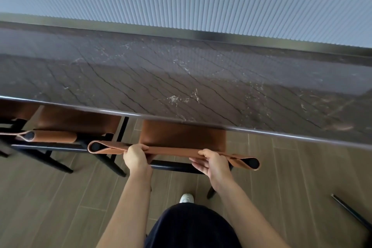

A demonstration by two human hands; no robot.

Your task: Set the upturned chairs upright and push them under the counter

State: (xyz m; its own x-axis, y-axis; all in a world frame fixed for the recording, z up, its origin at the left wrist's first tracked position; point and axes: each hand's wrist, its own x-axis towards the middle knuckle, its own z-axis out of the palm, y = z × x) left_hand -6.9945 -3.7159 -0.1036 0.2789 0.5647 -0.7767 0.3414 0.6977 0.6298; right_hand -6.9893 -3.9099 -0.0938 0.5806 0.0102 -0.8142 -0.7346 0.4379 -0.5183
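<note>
A chair [182,137] with a brown leather seat and black frame stands upright in front of me, its seat partly under the dark marble counter [181,78]. My left hand [135,158] grips the left part of its leather backrest band from above. My right hand [213,164] grips the right part of the same band. To the left, a second brown chair [76,123] stands upright with its seat under the counter. A third chair [14,109] shows at the far left edge.
The counter edge runs across the view just beyond the chair backs. A ribbed pale wall panel [201,0] rises behind the counter. A thin black leg [351,212] lies over the wood-look floor at lower right. My shoe [186,198] is behind the chair.
</note>
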